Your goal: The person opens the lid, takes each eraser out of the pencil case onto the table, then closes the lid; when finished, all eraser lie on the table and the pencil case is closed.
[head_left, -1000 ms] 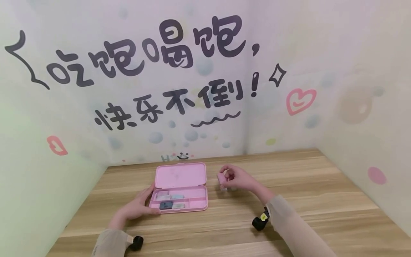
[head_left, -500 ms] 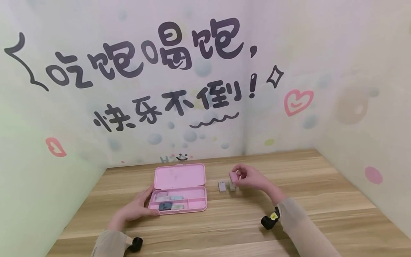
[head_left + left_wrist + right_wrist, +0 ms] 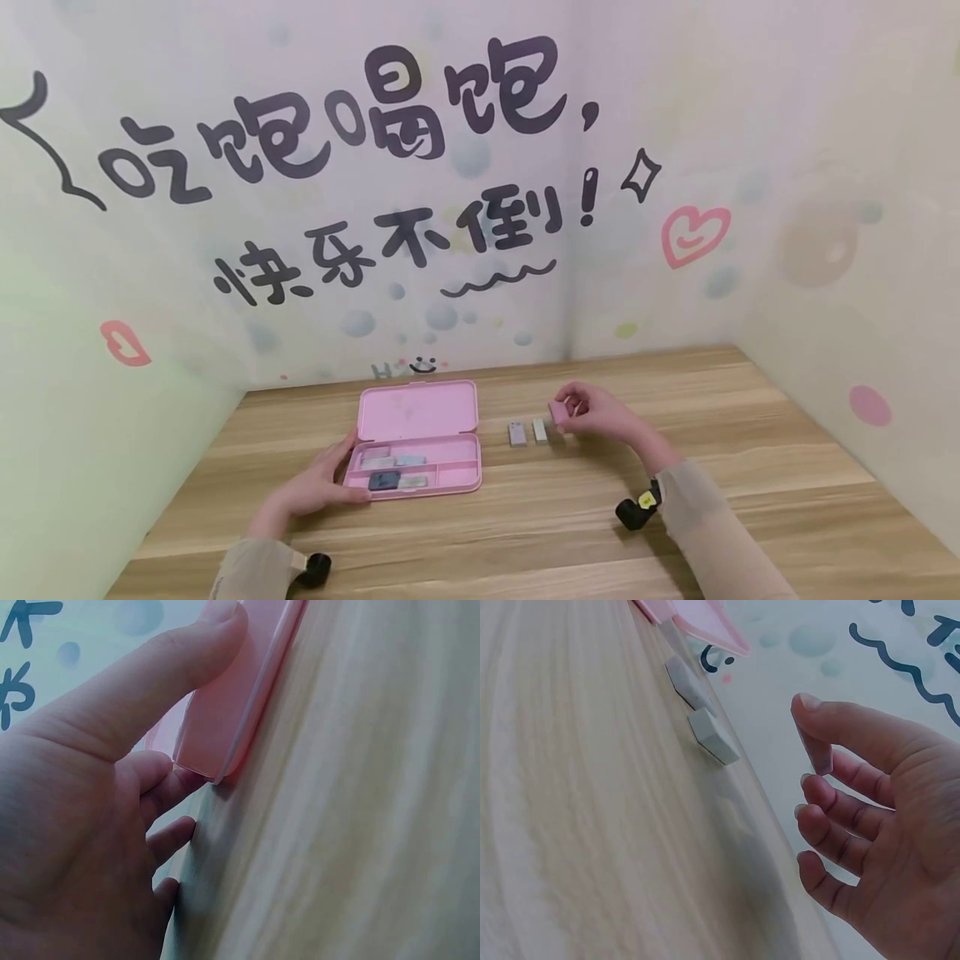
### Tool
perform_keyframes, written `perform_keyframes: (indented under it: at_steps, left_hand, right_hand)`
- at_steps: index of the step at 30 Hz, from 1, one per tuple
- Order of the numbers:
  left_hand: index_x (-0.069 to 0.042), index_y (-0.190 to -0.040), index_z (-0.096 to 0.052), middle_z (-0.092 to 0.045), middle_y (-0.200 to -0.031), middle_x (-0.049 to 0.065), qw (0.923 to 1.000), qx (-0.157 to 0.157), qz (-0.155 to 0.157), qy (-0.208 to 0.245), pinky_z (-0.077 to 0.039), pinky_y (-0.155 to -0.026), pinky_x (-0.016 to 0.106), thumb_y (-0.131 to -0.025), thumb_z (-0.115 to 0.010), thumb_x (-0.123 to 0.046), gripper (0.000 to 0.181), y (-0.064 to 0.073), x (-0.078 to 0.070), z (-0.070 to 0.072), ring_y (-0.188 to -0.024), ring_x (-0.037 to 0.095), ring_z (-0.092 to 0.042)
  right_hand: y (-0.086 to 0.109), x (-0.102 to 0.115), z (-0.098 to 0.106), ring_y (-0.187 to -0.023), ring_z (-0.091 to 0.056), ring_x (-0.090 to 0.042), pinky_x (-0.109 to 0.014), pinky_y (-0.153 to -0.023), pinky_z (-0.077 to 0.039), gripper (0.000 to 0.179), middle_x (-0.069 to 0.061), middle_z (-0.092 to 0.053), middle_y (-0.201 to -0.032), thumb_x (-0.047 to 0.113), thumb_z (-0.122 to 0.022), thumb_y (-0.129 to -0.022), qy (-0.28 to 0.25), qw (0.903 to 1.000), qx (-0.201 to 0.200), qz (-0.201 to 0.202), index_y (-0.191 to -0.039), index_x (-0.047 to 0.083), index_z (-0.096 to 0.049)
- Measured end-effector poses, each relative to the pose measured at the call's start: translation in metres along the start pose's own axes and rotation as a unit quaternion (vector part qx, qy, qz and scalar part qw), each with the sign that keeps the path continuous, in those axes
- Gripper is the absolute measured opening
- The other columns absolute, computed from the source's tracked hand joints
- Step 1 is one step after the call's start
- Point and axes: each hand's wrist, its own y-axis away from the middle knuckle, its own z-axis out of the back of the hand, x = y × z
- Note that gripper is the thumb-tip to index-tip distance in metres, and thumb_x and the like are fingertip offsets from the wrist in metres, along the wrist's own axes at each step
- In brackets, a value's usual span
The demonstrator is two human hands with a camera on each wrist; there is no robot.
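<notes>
My left hand [image 3: 315,485] holds the left end of an open pink pencil case [image 3: 417,410], its thumb along the front edge and its fingers at the side. In the left wrist view the thumb presses on the case wall [image 3: 225,724]. Between thumb and fingertips, my right hand [image 3: 603,415] pinches a small pink block-shaped eraser [image 3: 558,412], raised over the table in the right wrist view. Just left of that hand, a pale purple eraser [image 3: 517,433] and a whitish eraser [image 3: 540,431] lie side by side on the wood.
Inside the case's compartments sit a dark eraser [image 3: 384,480], a light blue one [image 3: 411,461] and several pale ones. A printed wall [image 3: 480,325] rises behind the wooden tabletop [image 3: 480,542], with side walls at left and right.
My right hand has moved to the right with the pink eraser, away from the two erasers on the table, which now show fully. The left hand stays on the case.
</notes>
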Motion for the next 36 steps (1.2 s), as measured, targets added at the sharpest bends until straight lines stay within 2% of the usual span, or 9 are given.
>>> perform_keyframes:
  at_steps: [10, 24, 36]
  left_hand:
    - [-0.005, -0.155, -0.009, -0.015, -0.155, 0.03, 1.0, 0.0, 0.001, 0.001, -0.015, -0.105, 0.07, -0.075, -0.081, -0.043, 0.114, -0.001, 0.002, 0.0, -0.139, 0.051, -0.011]
    - [-0.003, -0.155, -0.012, -0.018, -0.154, 0.029, 1.0, -0.002, 0.001, -0.007, -0.017, -0.104, 0.07, -0.075, -0.081, -0.042, 0.112, 0.0, -0.001, 0.0, -0.138, 0.051, -0.014]
    - [-0.004, -0.155, -0.011, -0.017, -0.154, 0.03, 1.0, 0.0, 0.004, -0.002, -0.017, -0.104, 0.07, -0.075, -0.081, -0.042, 0.113, 0.0, -0.001, 0.001, -0.138, 0.051, -0.013]
  right_hand:
    - [0.001, -0.005, 0.0, -0.079, -0.053, -0.02, -0.031, -0.067, -0.047, 0.046, -0.008, -0.056, -0.092, 0.016, -0.081, -0.077, 0.008, 0.9998, 0.004, -0.019, -0.113, 0.0, -0.058]
    - [0.002, -0.011, -0.007, -0.079, -0.052, -0.02, -0.034, -0.068, -0.046, 0.04, -0.007, -0.057, -0.09, 0.013, -0.08, -0.077, 0.025, 0.9987, 0.004, -0.044, -0.11, 0.002, -0.059]
    - [0.0, -0.015, -0.012, -0.078, -0.052, -0.018, -0.032, -0.07, -0.045, 0.036, -0.004, -0.057, -0.087, 0.013, -0.081, -0.077, 0.046, 0.9983, 0.004, -0.034, -0.105, 0.004, -0.06]
